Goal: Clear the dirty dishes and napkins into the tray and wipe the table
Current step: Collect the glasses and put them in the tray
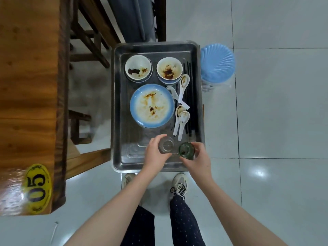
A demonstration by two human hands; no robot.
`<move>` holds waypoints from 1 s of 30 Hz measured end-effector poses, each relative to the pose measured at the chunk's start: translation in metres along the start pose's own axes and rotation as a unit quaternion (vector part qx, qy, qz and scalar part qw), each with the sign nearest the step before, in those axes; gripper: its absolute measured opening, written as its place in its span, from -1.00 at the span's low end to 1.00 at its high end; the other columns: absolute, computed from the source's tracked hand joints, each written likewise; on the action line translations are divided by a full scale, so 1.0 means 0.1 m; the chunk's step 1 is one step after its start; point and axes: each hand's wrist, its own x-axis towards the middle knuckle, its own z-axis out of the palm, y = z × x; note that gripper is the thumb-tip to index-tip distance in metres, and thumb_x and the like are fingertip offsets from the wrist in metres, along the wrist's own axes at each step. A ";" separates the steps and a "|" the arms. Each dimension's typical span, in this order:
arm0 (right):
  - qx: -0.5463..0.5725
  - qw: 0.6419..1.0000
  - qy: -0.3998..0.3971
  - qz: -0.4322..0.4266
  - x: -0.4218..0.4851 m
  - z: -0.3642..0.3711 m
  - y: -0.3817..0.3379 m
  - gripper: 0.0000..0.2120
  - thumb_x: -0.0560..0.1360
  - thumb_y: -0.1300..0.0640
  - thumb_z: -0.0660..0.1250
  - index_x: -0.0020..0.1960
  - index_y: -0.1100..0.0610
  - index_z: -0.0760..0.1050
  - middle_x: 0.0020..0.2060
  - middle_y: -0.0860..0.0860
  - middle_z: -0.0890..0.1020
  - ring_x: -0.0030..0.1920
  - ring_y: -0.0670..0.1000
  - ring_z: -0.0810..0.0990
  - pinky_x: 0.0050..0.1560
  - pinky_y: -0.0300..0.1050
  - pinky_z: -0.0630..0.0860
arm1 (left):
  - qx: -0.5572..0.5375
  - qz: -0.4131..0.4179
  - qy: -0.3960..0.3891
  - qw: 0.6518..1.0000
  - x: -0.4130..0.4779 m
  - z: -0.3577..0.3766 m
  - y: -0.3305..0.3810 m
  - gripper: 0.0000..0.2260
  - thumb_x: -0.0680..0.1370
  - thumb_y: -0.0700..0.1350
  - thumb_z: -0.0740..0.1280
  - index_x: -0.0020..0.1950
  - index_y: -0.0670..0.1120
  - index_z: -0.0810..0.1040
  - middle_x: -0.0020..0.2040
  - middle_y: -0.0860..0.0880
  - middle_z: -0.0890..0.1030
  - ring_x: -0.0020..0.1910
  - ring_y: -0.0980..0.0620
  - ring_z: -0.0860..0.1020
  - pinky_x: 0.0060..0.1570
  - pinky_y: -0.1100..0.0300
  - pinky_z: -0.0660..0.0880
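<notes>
1. The left hand (pixel 156 153) curls its fingers round a clear glass (pixel 166 145). The right hand (pixel 197 160) grips a green glass (pixel 186 150). The glasses are just beside each other at the near end of the metal tray (pixel 117 103).
2. Farther along the tray lie a smeared blue plate (pixel 151 105), two sauce-stained white bowls (pixel 138 70), white spoons (pixel 182 121) and black chopsticks (pixel 189 96) by the right wall.
3. The wooden tabletop (pixel 26 86) with its yellow "05" tag (pixel 36 189) lies left of the tray, and a blue stool (pixel 217 63) stands to its right.
</notes>
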 end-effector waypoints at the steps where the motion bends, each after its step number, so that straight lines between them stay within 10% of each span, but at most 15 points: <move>1: 0.001 1.000 0.002 -0.004 0.02 0.03 0.01 -0.53 0.27 0.22 0.57 0.02 -0.09 0.41 -0.13 -0.20 0.58 -0.09 -0.30 0.55 -0.16 -0.46 0.44 | 0.000 0.002 -0.001 1.000 0.01 0.03 -0.02 -0.46 0.35 -0.26 0.54 0.27 0.02 0.49 0.15 0.08 0.49 0.12 0.15 0.44 0.05 0.48 0.29; 9: 0.011 0.999 0.022 -0.024 0.17 0.14 -0.11 -0.52 0.30 0.16 0.55 0.09 -0.11 0.39 -0.09 -0.19 0.60 -0.05 -0.19 0.59 -0.01 -0.16 0.56 | -0.035 0.011 0.042 0.998 0.11 0.10 -0.01 -0.47 0.36 -0.20 0.55 0.27 0.03 0.49 0.17 0.05 0.50 0.07 0.15 0.47 -0.01 0.47 0.35; 14: 0.024 0.999 0.024 -0.028 0.27 0.11 -0.19 -0.51 0.27 0.17 0.54 0.09 -0.09 0.40 -0.10 -0.21 0.59 -0.08 -0.21 0.58 -0.08 -0.31 0.50 | -0.043 0.029 0.035 0.998 0.20 0.08 0.05 -0.44 0.34 -0.21 0.57 0.29 -0.01 0.50 0.18 0.04 0.50 0.14 0.09 0.49 0.17 0.22 0.45; 25: 0.018 0.999 0.023 -0.036 0.30 0.06 -0.19 -0.43 0.26 0.27 0.55 0.15 -0.04 0.40 -0.06 -0.20 0.57 -0.04 -0.24 0.56 -0.11 -0.50 0.41 | -0.033 0.017 0.035 0.999 0.22 0.17 0.04 -0.41 0.35 -0.17 0.56 0.32 0.05 0.44 0.23 0.09 0.46 0.08 0.26 0.39 0.01 0.54 0.28; 30: 0.010 0.999 0.011 -0.030 0.24 0.05 -0.20 -0.28 0.28 0.29 0.56 0.36 0.07 0.36 0.01 -0.24 0.50 0.01 -0.39 0.48 -0.02 -0.60 0.33 | -0.030 0.007 0.013 0.999 0.21 0.12 0.03 -0.26 0.35 -0.17 0.57 0.45 0.04 0.32 0.37 0.08 0.42 0.30 0.15 0.38 0.24 0.29 0.30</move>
